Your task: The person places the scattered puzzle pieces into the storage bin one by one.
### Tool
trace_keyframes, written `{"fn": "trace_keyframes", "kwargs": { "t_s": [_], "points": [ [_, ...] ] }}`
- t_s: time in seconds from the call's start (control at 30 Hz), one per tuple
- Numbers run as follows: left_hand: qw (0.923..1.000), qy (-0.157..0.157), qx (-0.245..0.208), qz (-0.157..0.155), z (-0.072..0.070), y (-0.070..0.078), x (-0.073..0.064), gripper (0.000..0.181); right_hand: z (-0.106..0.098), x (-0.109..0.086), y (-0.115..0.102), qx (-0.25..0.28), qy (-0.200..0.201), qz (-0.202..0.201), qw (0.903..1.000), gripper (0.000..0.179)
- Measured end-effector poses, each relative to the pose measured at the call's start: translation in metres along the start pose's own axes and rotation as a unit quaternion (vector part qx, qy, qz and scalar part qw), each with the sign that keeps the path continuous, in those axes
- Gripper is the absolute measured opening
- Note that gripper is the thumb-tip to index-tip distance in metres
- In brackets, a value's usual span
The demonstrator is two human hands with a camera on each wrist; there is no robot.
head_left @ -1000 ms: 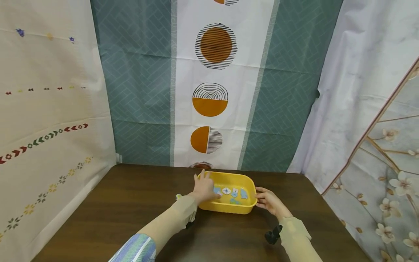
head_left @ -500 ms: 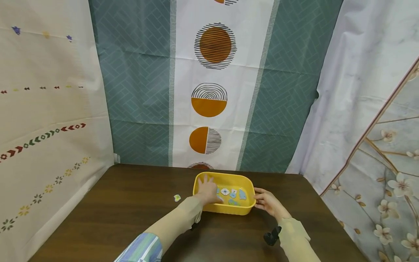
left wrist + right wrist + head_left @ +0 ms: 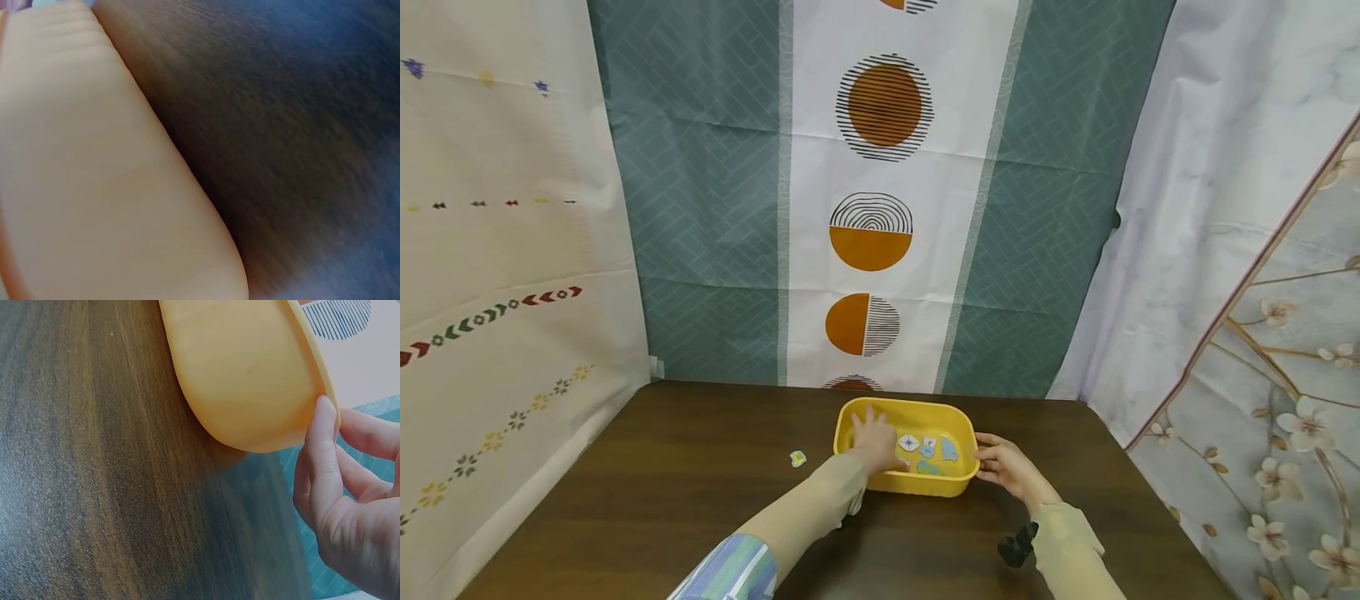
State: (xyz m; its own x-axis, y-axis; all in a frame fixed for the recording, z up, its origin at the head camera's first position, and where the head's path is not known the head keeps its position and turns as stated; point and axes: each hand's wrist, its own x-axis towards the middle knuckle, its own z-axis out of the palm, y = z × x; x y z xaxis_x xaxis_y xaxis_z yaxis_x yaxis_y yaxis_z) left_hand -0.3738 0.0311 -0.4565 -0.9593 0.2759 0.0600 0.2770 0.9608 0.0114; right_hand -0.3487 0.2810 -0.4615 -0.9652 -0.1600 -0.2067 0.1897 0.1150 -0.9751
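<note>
A yellow plastic bin [image 3: 936, 487] stands on the dark wooden table in the head view. My left hand [image 3: 872, 442] reaches down into its left part with spread fingers; what lies under the palm is hidden. Inside, right of that hand, lie several small flat cutouts, among them a white one with a compass design [image 3: 908, 442], a blue one [image 3: 950, 448] and a green-blue one [image 3: 928, 468]. At the bin's right end my right hand [image 3: 1011, 471] holds the rim between thumb and fingers, which the right wrist view shows closely. In the left wrist view a pale forearm covering fills the left side.
A small yellow-green cutout with a white border [image 3: 797, 458] lies on the table [image 3: 700, 483], left of the bin. Patterned curtains [image 3: 715, 250] hang behind and at both sides. A black strap piece [image 3: 1018, 546] sits at my right wrist.
The head view has shifted slightly, so the scene sits further left. My left hand has moved a little deeper into the bin, uncovering the loose cutout on the table. The right hand keeps its hold.
</note>
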Motion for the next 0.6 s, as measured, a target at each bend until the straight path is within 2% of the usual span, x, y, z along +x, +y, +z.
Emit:
{"fn": "trace_keyframes", "kwargs": {
  "t_s": [0.23,0.6],
  "points": [
    [0.9996,0.003,0.028,-0.005,0.0048,0.0022,0.0039,0.056,0.0015,-0.0001,-0.0008,0.009,0.009,0.005,0.9999,0.06],
    [0.9995,0.011,0.028,-0.007,0.0054,0.0021,0.0033,0.057,0.002,-0.0003,-0.0019,0.009,0.013,0.007,0.9998,0.059]
  ]
}}
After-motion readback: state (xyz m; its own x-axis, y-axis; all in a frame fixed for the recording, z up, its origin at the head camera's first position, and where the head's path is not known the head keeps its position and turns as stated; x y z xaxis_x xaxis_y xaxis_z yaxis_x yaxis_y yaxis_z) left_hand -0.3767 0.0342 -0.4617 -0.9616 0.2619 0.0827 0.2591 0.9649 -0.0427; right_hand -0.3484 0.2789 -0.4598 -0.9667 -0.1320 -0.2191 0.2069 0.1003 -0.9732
